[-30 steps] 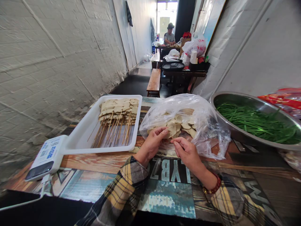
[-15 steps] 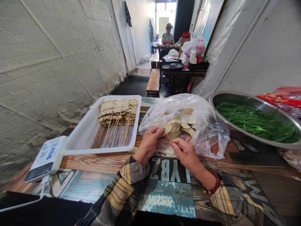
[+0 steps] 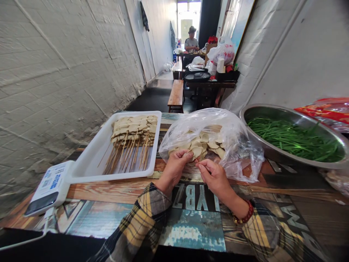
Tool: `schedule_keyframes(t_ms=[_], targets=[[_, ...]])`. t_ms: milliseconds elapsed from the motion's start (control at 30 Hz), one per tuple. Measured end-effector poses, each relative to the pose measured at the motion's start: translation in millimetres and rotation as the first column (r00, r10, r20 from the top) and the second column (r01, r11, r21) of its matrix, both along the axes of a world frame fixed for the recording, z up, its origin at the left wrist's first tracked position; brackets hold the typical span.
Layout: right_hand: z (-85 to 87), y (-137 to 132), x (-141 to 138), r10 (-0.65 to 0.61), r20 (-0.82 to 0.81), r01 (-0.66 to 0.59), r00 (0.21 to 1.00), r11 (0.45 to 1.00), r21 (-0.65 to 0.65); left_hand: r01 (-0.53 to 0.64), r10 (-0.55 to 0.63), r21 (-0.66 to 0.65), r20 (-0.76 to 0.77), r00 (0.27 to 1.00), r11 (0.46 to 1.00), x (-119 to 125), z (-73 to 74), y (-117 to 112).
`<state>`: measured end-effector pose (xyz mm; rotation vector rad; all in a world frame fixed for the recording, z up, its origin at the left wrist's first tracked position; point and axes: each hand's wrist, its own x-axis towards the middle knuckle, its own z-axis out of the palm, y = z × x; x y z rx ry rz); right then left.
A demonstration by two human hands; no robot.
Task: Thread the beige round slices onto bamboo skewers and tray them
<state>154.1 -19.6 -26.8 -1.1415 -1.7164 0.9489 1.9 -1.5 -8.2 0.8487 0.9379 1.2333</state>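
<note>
My right hand [image 3: 214, 175] is closed in a pinch around a thin wooden skewer [image 3: 196, 159], whose tip points up and left toward my other hand. Thumb and fingertips of my left hand [image 3: 176, 166] are pressed together on a pale, thin slice, mostly covered by the fingers. Both hands are at the mouth of a clear plastic bag [image 3: 236, 136] full of pale round slices [image 3: 203, 140]. To the left, a white tray [image 3: 89, 160] holds several rows of skewered slices [image 3: 133, 127], their sticks pointing toward me.
A steel basin [image 3: 244, 122] of cut green stalks [image 3: 294, 140] stands at the right. Loose skewers [image 3: 294, 192] lie below it. A white device [image 3: 47, 187] with a cable is by the tray. Beyond are a bench [image 3: 176, 92], a cluttered table and a seated person [image 3: 192, 42].
My left hand has closed in a little over the slice and the skewer's tip. My right hand keeps its pinch. The whole view has shifted slightly.
</note>
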Motion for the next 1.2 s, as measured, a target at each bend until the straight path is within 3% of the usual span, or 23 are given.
schedule_keyframes(t_ms=[333,533,633,733,800,867,967,1033,1100,1133,1200], targets=[[-4.2,6.2,2.5,-0.004,-0.150,-0.017,0.989,0.990,-0.138,0.035,-0.027,0.068,-0.112,0.993,0.997,6.2,1.8,-3.8],[-0.7,19.5,17.0,-0.089,-0.237,0.064,0.968,0.992,-0.112,-0.179,0.222,0.169,-0.285,0.932,0.969,-9.6,-7.2,11.4],[-0.8,25.3,21.5,-0.127,-0.267,0.098,0.955,0.988,-0.118,-0.158,0.307,0.303,-0.544,0.781,0.940,-17.5,-13.8,17.9],[-2.6,27.7,21.8,-0.128,-0.276,0.100,0.953,0.988,-0.115,0.039,0.352,0.442,-0.761,0.544,0.896,-20.1,-15.8,17.6],[-3.9,27.8,20.8,-0.123,-0.273,0.094,0.954,0.989,-0.116,0.183,0.363,0.462,-0.840,0.403,0.868,-19.5,-14.8,14.5],[-5.2,27.5,19.5,-0.119,-0.271,0.091,0.955,0.989,-0.115,0.257,0.377,0.452,-0.879,0.291,0.854,-18.0,-13.4,11.4],[-6.8,27.4,18.3,-0.117,-0.270,0.090,0.956,0.990,-0.109,0.287,0.390,0.436,-0.898,0.204,0.853,-15.2,-11.7,9.0],[-7.2,27.5,18.0,-0.107,-0.275,0.082,0.956,0.991,-0.104,0.293,0.386,0.435,-0.898,0.212,0.852,-13.5,-10.4,9.1],[-5.7,27.1,17.9,-0.096,-0.277,0.071,0.956,0.993,-0.097,0.264,0.367,0.441,-0.885,0.287,0.858,-12.0,-8.4,9.8],[-4.1,26.4,17.9,-0.094,-0.281,0.070,0.955,0.993,-0.096,0.229,0.348,0.443,-0.866,0.358,0.866,-11.5,-7.1,10.1],[1.1,23.6,17.4,-0.093,-0.286,0.066,0.954,0.992,-0.104,0.129,0.273,0.414,-0.772,0.574,0.901,-11.2,-4.3,10.6]])
